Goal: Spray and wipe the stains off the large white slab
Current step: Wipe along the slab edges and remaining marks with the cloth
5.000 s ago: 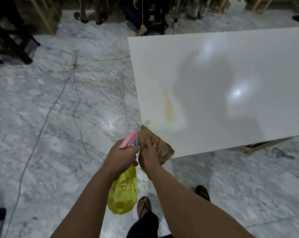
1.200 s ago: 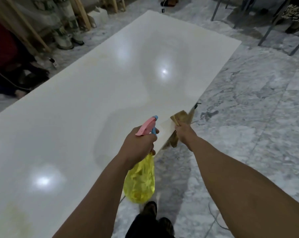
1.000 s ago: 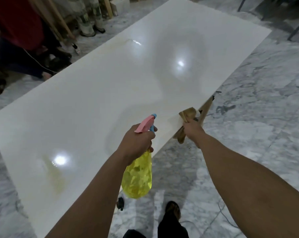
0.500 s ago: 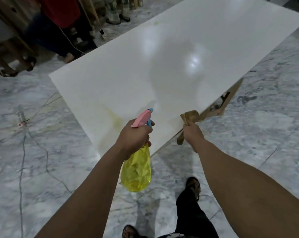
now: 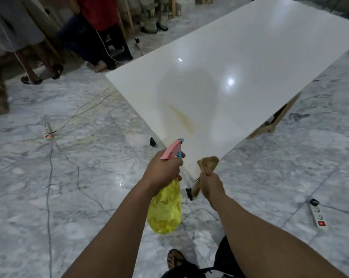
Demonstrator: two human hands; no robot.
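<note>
The large white slab (image 5: 239,63) lies flat on low supports, its near corner just in front of me. A yellow-brown streak stain (image 5: 182,118) runs diagonally near that corner. My left hand (image 5: 164,171) grips the neck of a yellow spray bottle (image 5: 165,209) with a pink and blue trigger head that points at the slab. My right hand (image 5: 210,182) grips a bunched brown cloth (image 5: 207,163) at the slab's near corner edge.
Grey marble floor all round. Cables trail across the floor at left to a power strip (image 5: 48,132); another power strip (image 5: 318,214) lies at right. People's legs (image 5: 39,63) and a stool stand at the back left. A tan support leg (image 5: 274,122) shows under the slab's right edge.
My view has swung left along the slab to its near corner, so the yellow-brown streak stain now sits just ahead. Both hands keep their hold on bottle and cloth.
</note>
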